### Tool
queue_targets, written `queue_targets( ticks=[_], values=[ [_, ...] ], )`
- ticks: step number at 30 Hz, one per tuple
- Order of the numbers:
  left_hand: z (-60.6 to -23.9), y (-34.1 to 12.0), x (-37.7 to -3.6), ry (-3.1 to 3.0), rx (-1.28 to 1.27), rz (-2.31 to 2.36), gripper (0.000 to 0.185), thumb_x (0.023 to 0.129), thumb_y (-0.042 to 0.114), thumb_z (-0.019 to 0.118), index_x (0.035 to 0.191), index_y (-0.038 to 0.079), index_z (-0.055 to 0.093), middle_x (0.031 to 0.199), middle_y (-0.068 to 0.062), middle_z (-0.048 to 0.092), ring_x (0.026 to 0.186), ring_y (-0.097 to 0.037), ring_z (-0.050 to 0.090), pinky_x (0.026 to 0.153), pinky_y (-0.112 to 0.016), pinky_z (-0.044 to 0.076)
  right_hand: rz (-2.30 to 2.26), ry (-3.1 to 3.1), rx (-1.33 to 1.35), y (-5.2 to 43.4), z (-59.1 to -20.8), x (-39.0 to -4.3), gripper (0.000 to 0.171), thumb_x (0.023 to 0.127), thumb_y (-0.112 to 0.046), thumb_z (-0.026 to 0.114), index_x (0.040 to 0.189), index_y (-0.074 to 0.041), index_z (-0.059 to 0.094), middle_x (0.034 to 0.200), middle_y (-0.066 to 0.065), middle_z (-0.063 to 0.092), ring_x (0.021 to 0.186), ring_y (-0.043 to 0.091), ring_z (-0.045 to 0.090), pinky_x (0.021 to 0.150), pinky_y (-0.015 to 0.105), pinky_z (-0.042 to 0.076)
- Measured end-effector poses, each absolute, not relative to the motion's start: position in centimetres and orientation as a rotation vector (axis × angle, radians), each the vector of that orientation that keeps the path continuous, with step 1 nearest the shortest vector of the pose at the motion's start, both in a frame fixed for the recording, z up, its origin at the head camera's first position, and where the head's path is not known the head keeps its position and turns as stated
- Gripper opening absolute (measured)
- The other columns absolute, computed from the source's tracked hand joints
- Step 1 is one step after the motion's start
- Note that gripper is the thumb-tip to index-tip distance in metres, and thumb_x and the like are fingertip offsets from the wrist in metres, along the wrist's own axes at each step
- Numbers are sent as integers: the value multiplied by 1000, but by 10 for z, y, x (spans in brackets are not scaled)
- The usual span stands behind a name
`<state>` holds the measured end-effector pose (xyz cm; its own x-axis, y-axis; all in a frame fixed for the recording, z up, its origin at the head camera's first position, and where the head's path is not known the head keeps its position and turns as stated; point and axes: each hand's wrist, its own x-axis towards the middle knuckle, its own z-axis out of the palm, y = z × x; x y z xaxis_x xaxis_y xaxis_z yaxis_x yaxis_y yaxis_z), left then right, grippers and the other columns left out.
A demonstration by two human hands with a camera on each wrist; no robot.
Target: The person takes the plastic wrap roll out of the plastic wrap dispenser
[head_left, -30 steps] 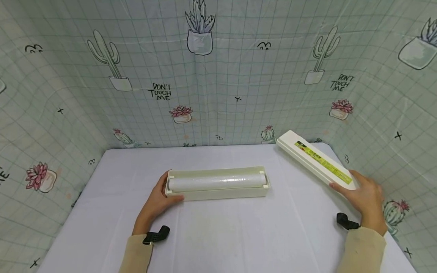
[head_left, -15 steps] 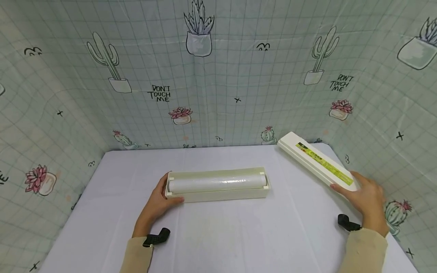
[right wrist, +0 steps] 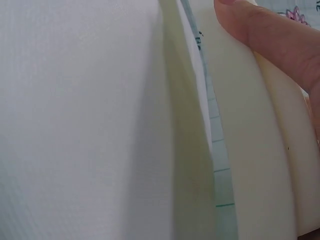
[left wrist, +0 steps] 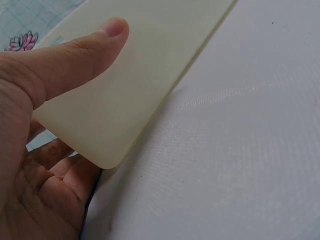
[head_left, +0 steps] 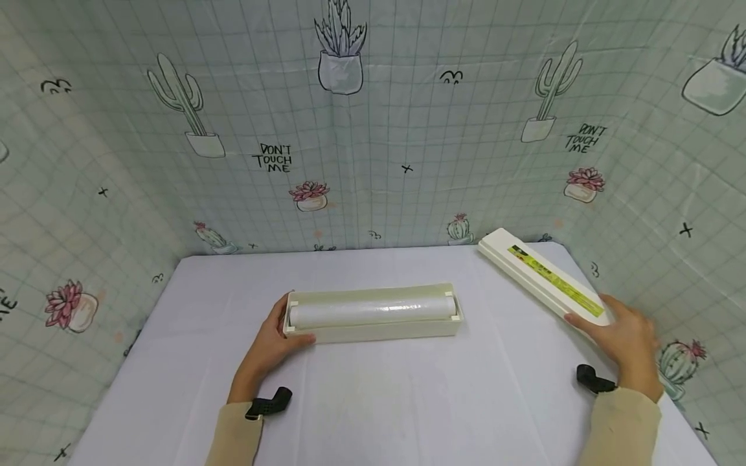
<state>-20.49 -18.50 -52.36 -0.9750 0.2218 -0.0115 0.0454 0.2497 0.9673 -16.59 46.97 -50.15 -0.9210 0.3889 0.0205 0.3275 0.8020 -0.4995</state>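
A long cream box (head_left: 384, 332) lies lengthwise across the middle of the table, its top off. Inside it rests a roll of shiny cling film (head_left: 373, 312). My left hand (head_left: 274, 340) grips the box's left end, thumb on the front wall (left wrist: 135, 75) and the other fingers behind the end. At the right, my right hand (head_left: 626, 336) holds the near end of a white lid (head_left: 542, 275) with a yellow-green label. The lid slants away toward the back, label up. In the right wrist view the thumb presses along the edge of the lid (right wrist: 245, 120).
A white cloth covers the table (head_left: 373, 401). Behind and on both sides hangs a pale green gridded curtain (head_left: 373, 142) printed with cacti and "don't touch me". A black strap device (head_left: 271, 402) sits on each wrist.
The lid's far end has shifted very slightly to the right and down in the head view. Both hands keep their grips, and the box stays in place.
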Motion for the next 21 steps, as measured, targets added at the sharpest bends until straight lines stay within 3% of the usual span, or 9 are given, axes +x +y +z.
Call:
queue_targets(
  ticks=[14,21],
  values=[
    [-527,-182,-203,2354,232,1821,111,82,13,88,166,16,15,158,-13,39,131,-26,48,97,-18,47,739,-2896,-690,471,-498,-160,111,83,-75,68,160,-4,30,150,46,33,126,70,30,88,81,24],
    [-524,-184,-204,2383,255,1826,110,82,12,88,165,14,16,157,-14,40,133,-28,48,97,-17,46,801,-2922,-753,469,-497,-164,114,83,-77,65,162,-5,25,154,43,30,130,66,28,93,81,24]
  ],
)
